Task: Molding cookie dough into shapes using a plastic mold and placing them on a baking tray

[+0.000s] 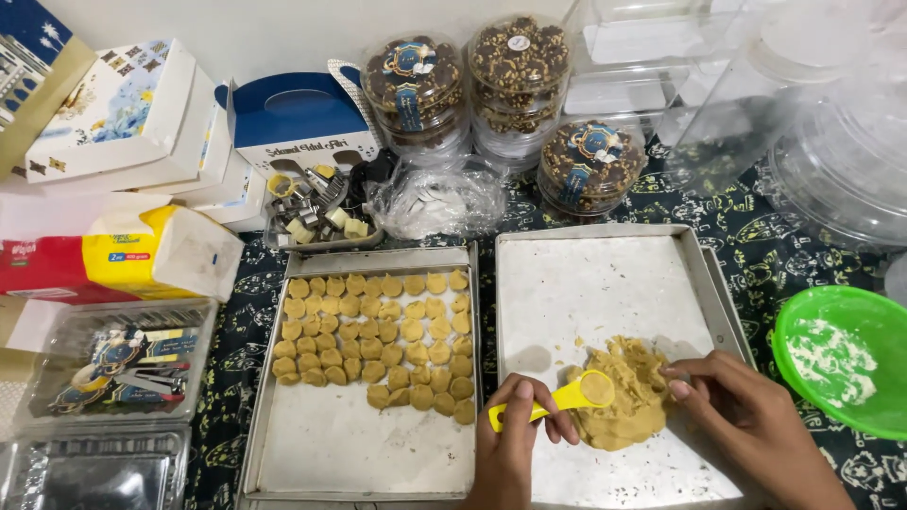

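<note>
On the left tray [274, 444], rows of small dough pieces [378, 335] are laid, with bare room left below them. A yellow scoop [557, 397] is gripped by its handle in the closed left hand [515, 425], its bowl packed with dough. The dough lump [624, 392], judged soft and crumbly, is steadied on the right tray [586, 274] by the curled fingertips of the right hand [746, 416]; raised rims hem both trays.

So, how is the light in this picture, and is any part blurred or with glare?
Head view: even, bright indoor light, with soft shadows under the left hand and right hand on the right tray. The clear plastic containers at top right give pale glare and look washed out. The yellow scoop, dough lump and dough pieces are sharp; the straight edges bend slightly near the corners.
</note>
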